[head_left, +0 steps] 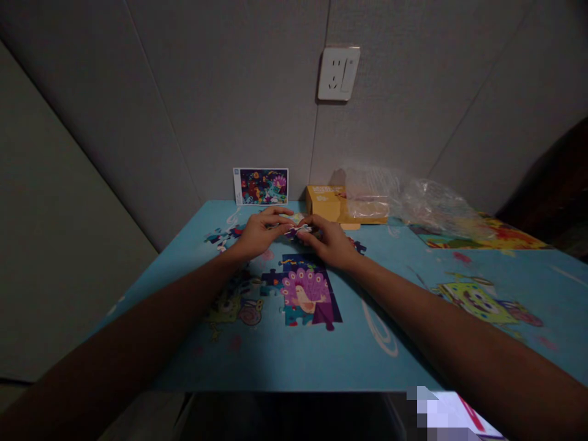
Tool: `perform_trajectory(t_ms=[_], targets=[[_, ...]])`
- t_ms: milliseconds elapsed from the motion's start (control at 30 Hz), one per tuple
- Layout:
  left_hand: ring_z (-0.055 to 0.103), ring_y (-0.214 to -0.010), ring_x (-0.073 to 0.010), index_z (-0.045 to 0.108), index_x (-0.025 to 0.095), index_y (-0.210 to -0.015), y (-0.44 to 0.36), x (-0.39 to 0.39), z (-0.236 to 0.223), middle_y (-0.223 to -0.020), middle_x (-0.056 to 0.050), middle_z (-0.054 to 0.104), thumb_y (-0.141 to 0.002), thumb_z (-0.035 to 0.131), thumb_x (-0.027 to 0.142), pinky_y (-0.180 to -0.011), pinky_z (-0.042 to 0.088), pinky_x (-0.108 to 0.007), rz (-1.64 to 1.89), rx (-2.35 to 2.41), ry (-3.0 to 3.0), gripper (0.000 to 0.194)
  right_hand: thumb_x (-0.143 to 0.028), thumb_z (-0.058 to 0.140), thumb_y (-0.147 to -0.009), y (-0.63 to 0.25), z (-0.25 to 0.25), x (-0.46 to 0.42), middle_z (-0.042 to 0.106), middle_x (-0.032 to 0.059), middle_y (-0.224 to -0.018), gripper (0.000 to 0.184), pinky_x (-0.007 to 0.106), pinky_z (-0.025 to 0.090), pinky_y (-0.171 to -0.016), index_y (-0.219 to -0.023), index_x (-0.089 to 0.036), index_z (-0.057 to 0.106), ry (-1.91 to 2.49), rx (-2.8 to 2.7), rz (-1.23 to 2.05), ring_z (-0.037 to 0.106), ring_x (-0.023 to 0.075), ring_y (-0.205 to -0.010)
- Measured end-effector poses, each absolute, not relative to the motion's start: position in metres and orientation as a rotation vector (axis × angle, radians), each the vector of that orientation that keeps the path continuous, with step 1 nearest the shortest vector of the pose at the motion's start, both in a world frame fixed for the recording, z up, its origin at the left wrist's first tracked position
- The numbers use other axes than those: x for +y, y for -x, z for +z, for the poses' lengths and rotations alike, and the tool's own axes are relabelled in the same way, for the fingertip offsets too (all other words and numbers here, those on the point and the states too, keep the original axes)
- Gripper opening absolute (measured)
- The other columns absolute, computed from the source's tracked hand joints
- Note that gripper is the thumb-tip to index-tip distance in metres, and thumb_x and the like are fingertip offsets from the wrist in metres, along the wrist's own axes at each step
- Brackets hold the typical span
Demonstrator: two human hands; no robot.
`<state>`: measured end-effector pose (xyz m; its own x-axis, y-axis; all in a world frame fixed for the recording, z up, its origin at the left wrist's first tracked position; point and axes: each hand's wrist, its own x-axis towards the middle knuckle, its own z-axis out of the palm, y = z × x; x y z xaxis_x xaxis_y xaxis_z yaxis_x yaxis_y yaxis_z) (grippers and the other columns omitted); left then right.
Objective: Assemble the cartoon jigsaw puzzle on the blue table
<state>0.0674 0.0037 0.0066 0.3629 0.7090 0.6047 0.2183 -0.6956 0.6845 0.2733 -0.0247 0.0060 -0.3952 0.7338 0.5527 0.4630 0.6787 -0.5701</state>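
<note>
My left hand [264, 231] and my right hand [329, 240] meet over the middle of the table, each pinching dark jigsaw pieces [294, 232] with white edges. Whether these pieces are joined I cannot tell. Nearer to me lies a partly joined puzzle [305, 291] with a pink peacock on a purple and dark blue ground. Loose puzzle pieces [225, 235] lie beyond my left wrist, and a few more pieces [357, 245] show beside my right hand. My left forearm and hand partly cover what lies to the left of the joined section.
A picture card [263, 186] leans against the wall, showing the peacock scene. To its right stand a yellow box [324, 205] and crumpled clear plastic [441, 205] over a colourful sheet [505, 237]. The light-blue tablecloth [386, 294] carries cartoon prints. A wall socket [339, 73] sits above.
</note>
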Motion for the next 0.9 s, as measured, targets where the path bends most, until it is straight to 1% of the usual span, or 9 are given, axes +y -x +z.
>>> perform_trajectory(t_ms=[100, 233, 433, 500, 633, 733, 800, 833, 900], targets=[[0.06, -0.111, -0.0213, 0.078, 0.022, -0.09, -0.066, 0.004, 0.007, -0.118, -0.009, 0.066, -0.083, 0.069, 0.03, -0.097, 0.049, -0.041, 1.274, 0.779, -2.045, 0.014, -0.031, 0.056, -0.092, -0.273, 0.006, -0.024, 0.07, 0.0076, -0.096, 0.018, 0.034, 0.047, -0.079, -0.101, -0.019, 0.065, 0.893, -2.059, 0.33, 0.063, 0.0201, -0.087], [0.06, -0.109, -0.0214, 0.078, 0.021, -0.084, -0.068, 0.003, 0.008, -0.116, -0.009, 0.066, -0.081, 0.071, 0.03, -0.094, 0.05, -0.04, 1.236, 0.748, -2.011, 0.012, -0.028, 0.054, -0.093, -0.273, 0.006, -0.022, 0.069, 0.0085, -0.099, 0.017, 0.035, 0.047, -0.083, -0.101, -0.019, 0.066, 0.807, -2.125, 0.298, 0.062, 0.0206, -0.093], [0.062, -0.087, -0.0169, 0.077, 0.02, -0.078, -0.069, 0.003, 0.006, -0.091, -0.006, 0.066, -0.078, 0.073, 0.039, -0.082, 0.053, -0.035, 1.249, 0.795, -2.004, 0.02, -0.029, 0.052, -0.095, -0.272, 0.006, -0.023, 0.07, 0.0088, -0.094, 0.023, 0.034, 0.045, -0.078, -0.104, -0.018, 0.069, 0.869, -2.188, 0.272, 0.062, 0.0205, -0.086], [0.062, -0.083, -0.0166, 0.077, 0.019, -0.081, -0.071, 0.001, 0.008, -0.088, -0.006, 0.066, -0.081, 0.069, 0.046, -0.079, 0.054, -0.035, 1.207, 0.789, -1.973, 0.028, -0.031, 0.051, -0.095, -0.272, 0.007, -0.025, 0.07, 0.008, -0.09, 0.024, 0.033, 0.044, -0.076, -0.104, -0.018, 0.069, 0.903, -2.181, 0.248, 0.061, 0.0203, -0.083], [0.065, -0.086, -0.0179, 0.073, 0.017, -0.091, -0.07, 0.0, 0.014, -0.094, -0.008, 0.07, -0.089, 0.051, 0.057, -0.076, 0.056, -0.033, 1.159, 0.841, -1.876, 0.046, -0.034, 0.049, -0.094, -0.274, 0.01, -0.025, 0.067, 0.0083, -0.086, 0.025, 0.033, 0.042, -0.074, -0.098, -0.018, 0.068, 1.03, -2.066, 0.132, 0.059, 0.0218, -0.082], [0.064, -0.093, -0.02, 0.073, 0.017, -0.089, -0.054, 0.011, 0.018, -0.098, -0.009, 0.072, -0.091, 0.05, 0.048, -0.083, 0.053, -0.032, 1.362, 1.142, -1.981, 0.039, -0.033, 0.047, -0.093, -0.278, 0.011, -0.021, 0.065, 0.0096, -0.084, 0.025, 0.033, 0.041, -0.072, -0.091, -0.017, 0.065, 1.154, -1.945, 0.023, 0.057, 0.0228, -0.08], [0.064, -0.093, -0.0223, 0.071, 0.017, -0.106, -0.037, 0.02, 0.017, -0.1, -0.009, 0.072, -0.09, 0.048, 0.037, -0.088, 0.051, -0.037, 1.405, 1.466, -2.065, 0.034, -0.032, 0.048, -0.091, -0.281, 0.01, -0.016, 0.064, 0.0097, -0.081, 0.023, 0.033, 0.04, -0.07, -0.086, -0.016, 0.064, 1.266, -1.909, -0.04, 0.055, 0.0228, -0.078], [0.063, -0.098, -0.0248, 0.071, 0.016, -0.109, -0.029, 0.025, 0.015, -0.107, -0.011, 0.071, -0.089, 0.048, 0.033, -0.093, 0.048, -0.04, 1.329, 1.639, -2.142, 0.034, -0.031, 0.049, -0.09, -0.282, 0.008, -0.014, 0.063, 0.0097, -0.08, 0.022, 0.033, 0.04, -0.07, -0.084, -0.016, 0.064, 1.336, -1.915, -0.056, 0.055, 0.0227, -0.077], [0.056, -0.113, -0.0359, 0.071, 0.014, -0.112, -0.015, 0.032, 0.01, -0.116, -0.017, 0.067, -0.086, 0.051, 0.034, -0.099, 0.042, -0.051, 0.983, 1.976, -2.298, 0.038, -0.032, 0.051, -0.09, -0.284, 0.004, -0.009, 0.064, 0.0113, -0.08, 0.024, 0.034, 0.04, -0.071, -0.082, -0.015, 0.066, 1.487, -1.963, -0.035, 0.055, 0.0232, -0.077]])
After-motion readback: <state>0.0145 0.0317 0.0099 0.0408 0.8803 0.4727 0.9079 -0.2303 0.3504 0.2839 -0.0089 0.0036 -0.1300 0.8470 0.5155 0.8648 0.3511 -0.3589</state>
